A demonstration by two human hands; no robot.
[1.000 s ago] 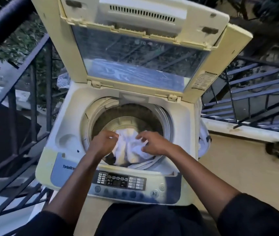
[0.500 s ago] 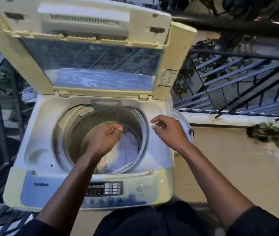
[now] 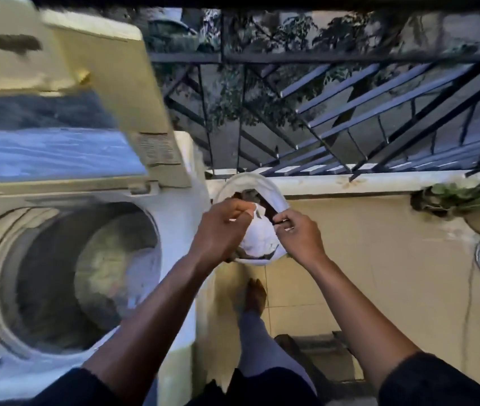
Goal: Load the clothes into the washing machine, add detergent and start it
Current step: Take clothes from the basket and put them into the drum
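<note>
Item: laundry bag (image 3: pixel 257 183), white, hanging just right of the washer (image 3: pixel 174 230), mouth open. We have both hands at it. Left hand (image 3: pixel 221 227): fingers pinching a white garment (image 3: pixel 257 238) at the bag's mouth, presumably to draw it out. Right hand (image 3: pixel 298 234): fingers pinching the bag's rim, likely to hold the mouth open. Drum (image 3: pixel 86 276): left of our fingers, lid (image 3: pixel 101 83) raised, pale cloth already inside. Detergent: not seen. Loading, we judge, is unfinished.
</note>
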